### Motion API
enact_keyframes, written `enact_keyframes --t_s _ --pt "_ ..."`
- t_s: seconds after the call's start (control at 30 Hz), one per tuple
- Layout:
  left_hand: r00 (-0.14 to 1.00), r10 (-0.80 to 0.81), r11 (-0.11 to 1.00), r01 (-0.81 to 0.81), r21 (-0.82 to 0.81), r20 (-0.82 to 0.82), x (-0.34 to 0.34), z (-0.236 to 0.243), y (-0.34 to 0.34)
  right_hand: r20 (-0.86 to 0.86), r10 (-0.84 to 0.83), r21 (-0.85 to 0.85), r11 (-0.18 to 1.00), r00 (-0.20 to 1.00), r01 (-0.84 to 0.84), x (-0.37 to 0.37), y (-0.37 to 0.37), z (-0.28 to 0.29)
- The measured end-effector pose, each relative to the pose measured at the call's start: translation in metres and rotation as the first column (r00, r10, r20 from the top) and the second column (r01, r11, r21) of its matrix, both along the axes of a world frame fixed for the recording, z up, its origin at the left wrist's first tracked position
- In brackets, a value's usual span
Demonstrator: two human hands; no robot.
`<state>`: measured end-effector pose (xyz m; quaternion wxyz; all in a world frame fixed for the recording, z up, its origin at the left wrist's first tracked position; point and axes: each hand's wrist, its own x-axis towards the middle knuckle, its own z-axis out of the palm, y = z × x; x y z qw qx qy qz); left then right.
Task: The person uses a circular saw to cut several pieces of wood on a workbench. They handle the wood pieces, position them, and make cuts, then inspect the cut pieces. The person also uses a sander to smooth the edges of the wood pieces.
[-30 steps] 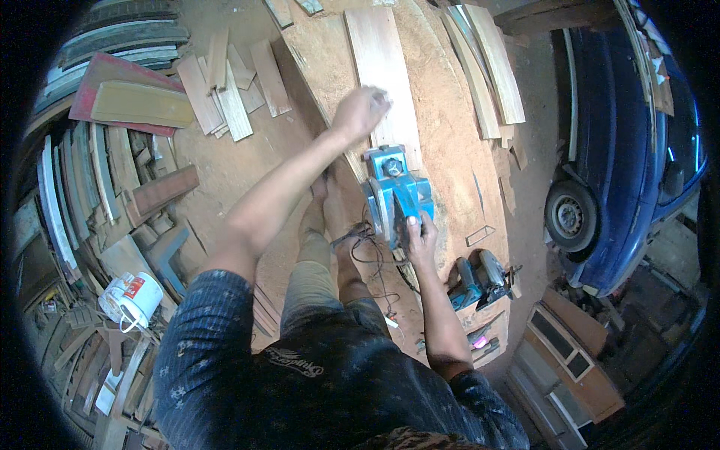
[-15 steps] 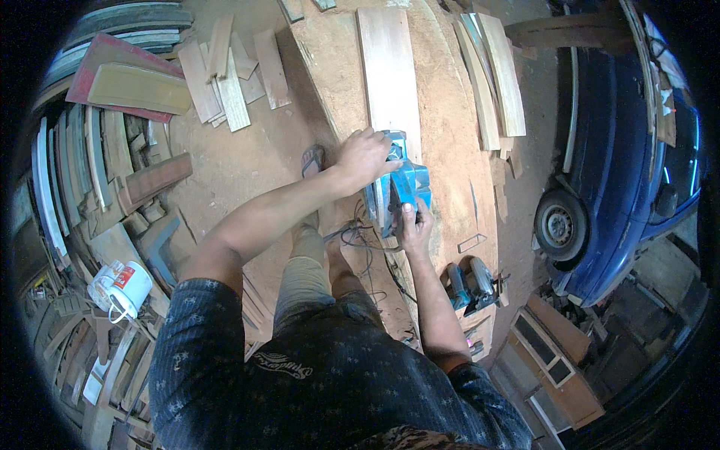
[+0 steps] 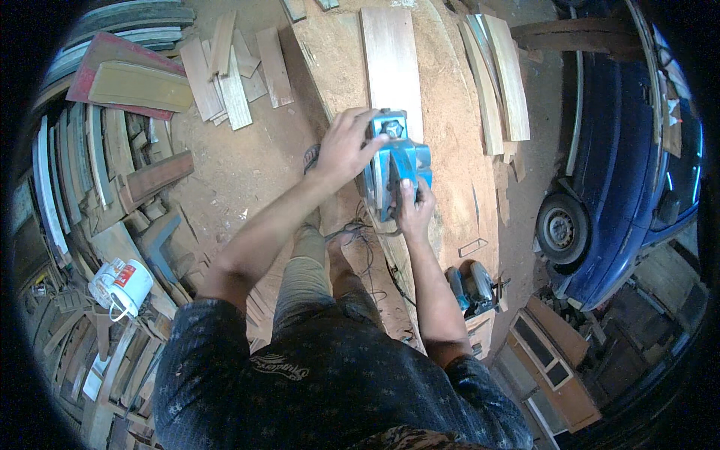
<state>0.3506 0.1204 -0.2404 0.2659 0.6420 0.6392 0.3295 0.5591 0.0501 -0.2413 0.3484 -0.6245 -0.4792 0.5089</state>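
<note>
A blue electric planer sits flat on a pale wooden board, which stretches away from me along the workbench. My right hand is wrapped round the planer's rear handle, thumb on top. At the planer's front left, my left hand grips the body beside the front knob, its thumb reaching toward the knob. The knob's top shows uncovered. Some of my left fingertips are hard to make out against the tool. A dark power cord hangs in loops beside the bench near my legs.
A circular saw lies on the bench near my right forearm. Loose planks rest along the bench's right edge. Offcuts lie on the floor at left, near a white bucket. A blue car stands at right.
The planer has moved a little farther away along the board, both hands going with it. My left hand has shifted from over the front knob to the tool's left side.
</note>
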Motion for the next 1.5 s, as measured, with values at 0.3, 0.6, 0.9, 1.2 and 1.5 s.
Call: enact_keyframes --t_s 0.3,0.6,0.9,1.2,1.5 --pt "0.975 -0.108 0.989 0.126 -0.082 0.195 0.035 -0.035 -0.122 0.039 0.001 0.13 0.991 0.999 -0.006 -0.046 0.107 -0.014" --pt "0.805 -0.484 0.875 0.447 -0.185 -0.343 0.082 -0.059 -0.11 0.24 -0.021 0.25 0.967 0.971 -0.041 -0.106 0.239 -0.023" --pt "0.461 -0.618 0.776 0.491 -0.397 -0.637 0.088 -0.036 -0.094 0.192 0.024 0.164 0.985 0.981 -0.056 -0.17 0.359 -0.011" --pt "0.75 -0.628 0.767 0.552 -0.328 -0.206 0.074 -0.03 -0.093 0.265 0.122 0.269 0.943 0.957 -0.195 -0.153 0.333 -0.002" --pt "0.957 -0.234 0.867 0.284 -0.409 0.17 -0.004 -0.069 -0.19 0.095 0.025 -0.139 0.99 0.995 -0.012 -0.074 0.157 0.016"
